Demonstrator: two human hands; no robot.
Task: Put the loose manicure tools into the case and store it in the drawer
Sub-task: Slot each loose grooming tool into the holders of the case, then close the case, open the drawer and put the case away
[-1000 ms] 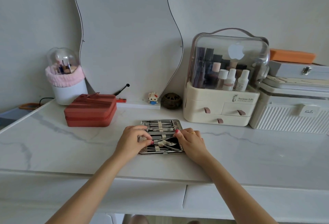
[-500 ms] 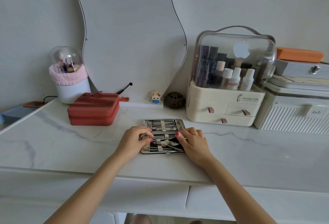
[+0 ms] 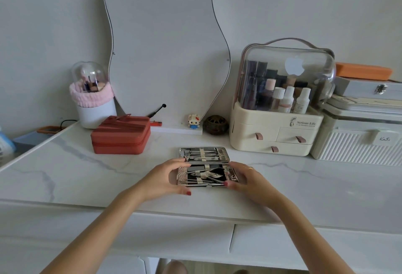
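The manicure case (image 3: 204, 166) lies open on the white marble desk (image 3: 304, 186), just beyond my hands. Its far half holds steel tools under pale straps and is tilted up toward me. The near half shows clippers and nippers on black lining. My left hand (image 3: 165, 178) grips the case's left edge, with fingers up at the far half's corner. My right hand (image 3: 245, 179) holds the right edge, thumb at the near corner. No loose tools lie on the desk around the case. Two desk drawers (image 3: 304, 245) below the front edge are closed.
A red zipped box (image 3: 120, 135) sits to the left, a brush holder with a pink band (image 3: 93, 104) behind it. A wavy mirror (image 3: 165, 45) leans on the wall. A cream cosmetics organiser (image 3: 276, 134) and a white ribbed box (image 3: 356, 145) stand at the right.
Both hands moved from the tools inside the case out to its side edges. The far half of the case has begun to lift toward me.
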